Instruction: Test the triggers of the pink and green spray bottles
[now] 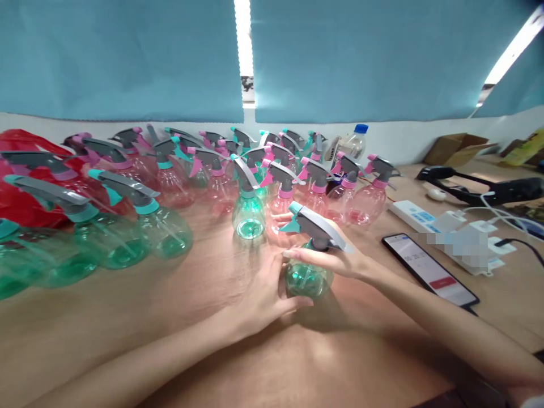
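Note:
Between my hands a green spray bottle (309, 277) with a grey and turquoise trigger head stands a little tilted over the table. My left hand (268, 292) wraps round the lower left of its clear body, thumb in front. Around its neck, just under the spray head, are the fingers of my right hand (335, 255); part of them is hidden behind the bottle. Just beyond stands another green spray bottle (249, 218), apart from my hands. A pink spray bottle (282, 195) is close behind my right fingers.
More green spray bottles (165, 235) line the left side, near a red plastic bag (25, 198). Pink ones (368, 201) crowd the back. To the right lie a phone (429, 269), a power strip (459, 238) with cables, black goggles-like gear (480, 184) and a cardboard box (454, 148).

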Demonstrator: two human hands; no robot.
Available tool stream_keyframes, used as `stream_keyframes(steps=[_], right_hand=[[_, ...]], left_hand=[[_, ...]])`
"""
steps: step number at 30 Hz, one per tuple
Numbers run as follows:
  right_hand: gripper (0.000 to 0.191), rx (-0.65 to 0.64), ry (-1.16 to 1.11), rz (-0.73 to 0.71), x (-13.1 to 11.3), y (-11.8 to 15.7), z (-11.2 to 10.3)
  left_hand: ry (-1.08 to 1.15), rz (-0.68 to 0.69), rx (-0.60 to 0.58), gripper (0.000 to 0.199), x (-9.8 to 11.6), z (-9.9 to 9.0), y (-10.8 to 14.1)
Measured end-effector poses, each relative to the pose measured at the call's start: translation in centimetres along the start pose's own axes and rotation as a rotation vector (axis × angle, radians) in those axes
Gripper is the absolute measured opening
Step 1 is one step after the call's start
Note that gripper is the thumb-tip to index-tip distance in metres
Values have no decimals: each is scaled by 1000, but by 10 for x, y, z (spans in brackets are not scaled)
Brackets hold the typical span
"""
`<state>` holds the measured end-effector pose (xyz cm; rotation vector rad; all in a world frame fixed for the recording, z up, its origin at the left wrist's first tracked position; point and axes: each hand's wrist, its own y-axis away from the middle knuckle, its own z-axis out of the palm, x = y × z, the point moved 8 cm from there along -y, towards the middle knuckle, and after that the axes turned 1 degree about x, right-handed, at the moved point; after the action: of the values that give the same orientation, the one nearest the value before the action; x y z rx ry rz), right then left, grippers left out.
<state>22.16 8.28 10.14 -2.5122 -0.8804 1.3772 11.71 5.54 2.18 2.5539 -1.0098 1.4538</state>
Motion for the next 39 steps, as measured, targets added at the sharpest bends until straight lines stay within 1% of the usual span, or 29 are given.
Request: stream_keyframes(steps=[2, 5, 6, 8, 10, 12, 14, 16, 18, 20, 22, 25, 27, 33, 35, 39], right_hand=[[42, 19, -50, -41, 0, -1, 0], [27, 40, -115, -100, 0, -4, 2], [27, 42, -115, -104, 0, -6, 3], [34, 27, -90, -86, 3, -9, 7], [42, 22, -85, -82, 3, -13, 9], [43, 25, -117, -98, -1, -16, 10], [35, 36, -168, -130, -7, -18, 10], [20, 31, -207, -136, -12, -20, 9], [10, 13, -218, -119, -14, -21, 10], [11, 1, -211, -111, -14, -22, 10], [12, 5, -189, -133, -15, -22, 9], [12, 38, -142, -186, -17, -22, 6], [15, 59, -121, -206, -17, -21, 6], [20, 49, -178, -209, -14, -19, 7], [20, 49, -159, -197, -13, -19, 7], [19, 40, -118, -117, -10, -21, 7]], left_hand=[[-23, 7, -13, 83, -1, -1, 1], [-137, 17, -36, 82, -6, -8, 7], [-190, 22, -43, 80, -9, -12, 10], [-313, 27, -57, 75, -14, -21, 16], [-428, 34, -79, 67, -19, -30, 22], [-520, 30, -103, 58, -24, -38, 29], [-591, -4, -99, 57, -31, -46, 35], [-637, -30, -81, 57, -35, -52, 39], [-661, -38, -75, 57, -37, -53, 40], [-669, -39, -82, 54, -37, -52, 41], [-671, -37, -80, 52, -37, -51, 40], [-675, -29, -77, 51, -36, -51, 40], [-681, -25, -81, 51, -36, -51, 39], [-689, -15, -90, 48, -36, -50, 39], [-685, -17, -87, 47, -35, -50, 39], [-678, -27, -86, 45, -34, -50, 38]])
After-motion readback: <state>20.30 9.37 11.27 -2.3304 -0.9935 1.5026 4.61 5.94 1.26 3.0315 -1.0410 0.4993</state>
